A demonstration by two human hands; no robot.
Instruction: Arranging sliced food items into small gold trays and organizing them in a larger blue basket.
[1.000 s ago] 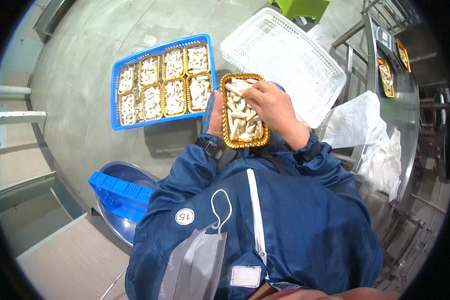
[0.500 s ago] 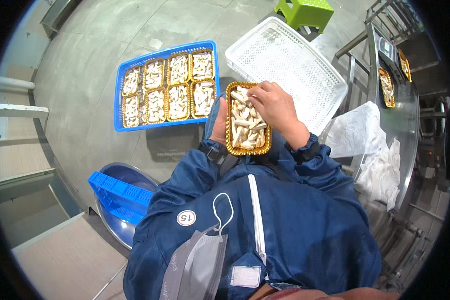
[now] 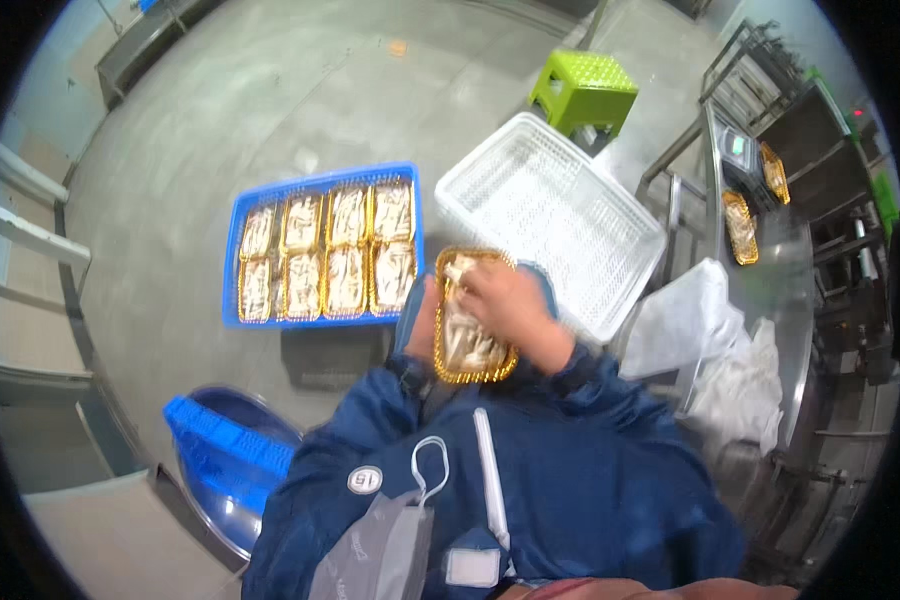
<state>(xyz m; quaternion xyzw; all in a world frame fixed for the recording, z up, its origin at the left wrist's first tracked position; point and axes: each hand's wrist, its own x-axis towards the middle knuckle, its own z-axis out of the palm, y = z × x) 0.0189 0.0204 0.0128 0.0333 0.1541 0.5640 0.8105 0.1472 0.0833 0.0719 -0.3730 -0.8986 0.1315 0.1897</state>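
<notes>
My left hand (image 3: 426, 322) is wrapped round the left side of a golden tray (image 3: 480, 375) with a ribbed rim, held in front of my body. The tray is filled with pale, finger-shaped pieces (image 3: 473, 345) that look like small mushrooms. Over its upper right part reaches my right hand (image 3: 512, 305), its bent fingers closed together down among the pieces. Motion blurs those fingertips, so what they pinch cannot be made out.
On the floor ahead-left, a blue crate (image 3: 420, 235) holds several similar filled trays. Ahead-right lies a white perforated crate (image 3: 540, 200), with a green stool (image 3: 585, 90) beyond. A metal table (image 3: 785, 300) at right bears a scale (image 3: 740, 150) and two trays. At lower left, a blue basket (image 3: 225, 450) sits in a basin (image 3: 235, 520).
The whole view has tilted, so everything sits lower in the picture. My right hand has shifted slightly left over the tray. My left hand keeps its hold.
</notes>
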